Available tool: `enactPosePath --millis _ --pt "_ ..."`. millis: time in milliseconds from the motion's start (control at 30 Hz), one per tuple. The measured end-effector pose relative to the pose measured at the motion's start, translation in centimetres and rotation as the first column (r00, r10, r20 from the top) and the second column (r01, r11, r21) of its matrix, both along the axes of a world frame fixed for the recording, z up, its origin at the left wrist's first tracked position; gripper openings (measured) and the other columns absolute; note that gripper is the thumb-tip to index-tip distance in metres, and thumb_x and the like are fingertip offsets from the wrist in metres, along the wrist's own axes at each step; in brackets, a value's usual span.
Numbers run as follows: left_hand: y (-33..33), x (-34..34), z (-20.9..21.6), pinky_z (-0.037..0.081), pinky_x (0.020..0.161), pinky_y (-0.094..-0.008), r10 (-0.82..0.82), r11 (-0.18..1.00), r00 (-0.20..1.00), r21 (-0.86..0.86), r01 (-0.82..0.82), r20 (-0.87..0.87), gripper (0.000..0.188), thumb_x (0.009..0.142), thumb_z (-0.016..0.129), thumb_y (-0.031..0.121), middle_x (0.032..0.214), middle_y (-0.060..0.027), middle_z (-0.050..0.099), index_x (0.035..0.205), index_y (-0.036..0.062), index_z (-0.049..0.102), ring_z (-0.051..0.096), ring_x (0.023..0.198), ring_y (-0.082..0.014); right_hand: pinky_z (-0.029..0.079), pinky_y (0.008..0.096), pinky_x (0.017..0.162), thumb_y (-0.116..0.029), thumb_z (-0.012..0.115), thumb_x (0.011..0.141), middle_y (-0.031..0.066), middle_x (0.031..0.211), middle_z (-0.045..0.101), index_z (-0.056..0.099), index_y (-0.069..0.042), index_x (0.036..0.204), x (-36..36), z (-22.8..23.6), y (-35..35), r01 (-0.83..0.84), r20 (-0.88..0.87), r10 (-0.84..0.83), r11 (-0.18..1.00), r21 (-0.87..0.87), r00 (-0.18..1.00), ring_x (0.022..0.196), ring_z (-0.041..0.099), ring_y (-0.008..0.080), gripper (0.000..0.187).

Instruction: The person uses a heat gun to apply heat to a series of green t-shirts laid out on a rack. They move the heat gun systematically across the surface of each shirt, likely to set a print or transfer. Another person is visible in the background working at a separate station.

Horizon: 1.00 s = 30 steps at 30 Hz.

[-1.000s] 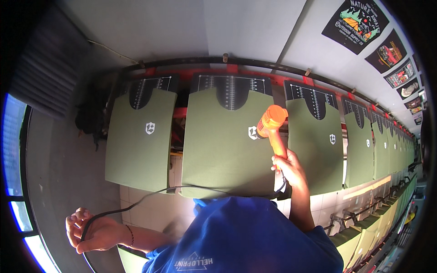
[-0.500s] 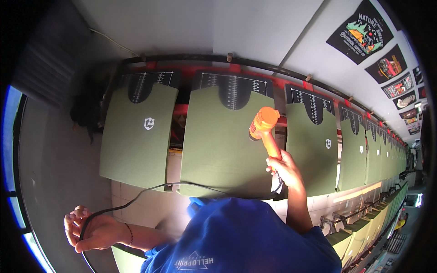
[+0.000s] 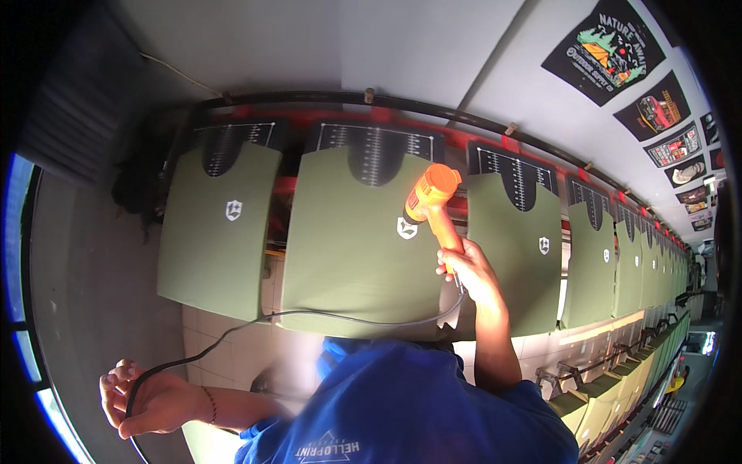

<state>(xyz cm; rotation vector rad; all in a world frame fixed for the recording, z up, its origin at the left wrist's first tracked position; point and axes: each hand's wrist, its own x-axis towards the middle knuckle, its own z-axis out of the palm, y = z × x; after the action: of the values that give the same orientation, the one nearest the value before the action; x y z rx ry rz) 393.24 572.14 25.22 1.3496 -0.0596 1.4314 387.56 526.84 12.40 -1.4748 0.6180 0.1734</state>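
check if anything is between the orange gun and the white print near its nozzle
Nothing visible stands between them: the gun, held in the right hand, has its nozzle right by the print; whether they touch, I cannot tell. The cord crosses the green cloth lower down, clear of the print.

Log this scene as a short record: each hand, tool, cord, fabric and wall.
Left hand: black cord running across the palm
Right hand: grips the handle of the orange gun-shaped tool
Tool: nozzle at the white emblem on a green fabric piece; contact cannot be told
Cord: runs from the tool's handle to the left hand
Fabric: row of green pieces on black boards with white scale marks
Wall: colourful prints, upper right
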Motion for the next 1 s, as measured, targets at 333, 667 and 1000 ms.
enactPosePath --millis 333,667,1000 --pt "-15.7 -11.2 -0.1 0.042 0.074 -0.0391 0.036 0.999 0.992 -0.015 -0.034 0.12 0.065 0.096 0.04 0.063 0.098 -0.016 0.057 0.102 0.0009 0.058 0.047 0.081 -0.0262 0.047 0.0235 0.055 -0.018 0.063 0.089 0.0015 0.079 0.059 0.057 -0.005 0.101 -14.6 -0.3 -20.5 0.191 0.059 -0.19 0.981 -0.019 0.98 0.068 0.061 0.0112 0.019" --pt "-23.3 -21.1 1.8 0.052 0.081 -0.0411 -0.158 0.985 0.979 0.093 0.147 0.132 0.065 0.101 0.026 0.056 0.106 -0.0189 0.059 0.111 -0.001 0.056 0.056 0.084 -0.0311 0.045 0.0228 0.054 -0.016 0.062 0.09 0.0 0.078 0.058 0.058 -0.005 0.099 -22.5 -1.6 -32.5 0.233 0.061 -0.229 0.97 -0.07 0.972 0.066 0.059 0.0092 0.014" --pt "-30.6 -21.8 2.6 0.041 0.07 -0.0347 0.037 0.998 0.998 -0.062 -0.034 0.06 0.06 0.102 0.032 0.054 0.09 -0.0131 0.055 0.106 -0.0005 0.058 0.046 0.077 -0.0229 0.047 0.0242 0.055 -0.014 0.062 0.089 0.0012 0.079 0.058 0.057 -0.004 0.101 -22.4 -2.1 -33.9 0.167 0.037 -0.165 0.985 -0.043 0.986 0.066 0.059 0.0098 0.016"
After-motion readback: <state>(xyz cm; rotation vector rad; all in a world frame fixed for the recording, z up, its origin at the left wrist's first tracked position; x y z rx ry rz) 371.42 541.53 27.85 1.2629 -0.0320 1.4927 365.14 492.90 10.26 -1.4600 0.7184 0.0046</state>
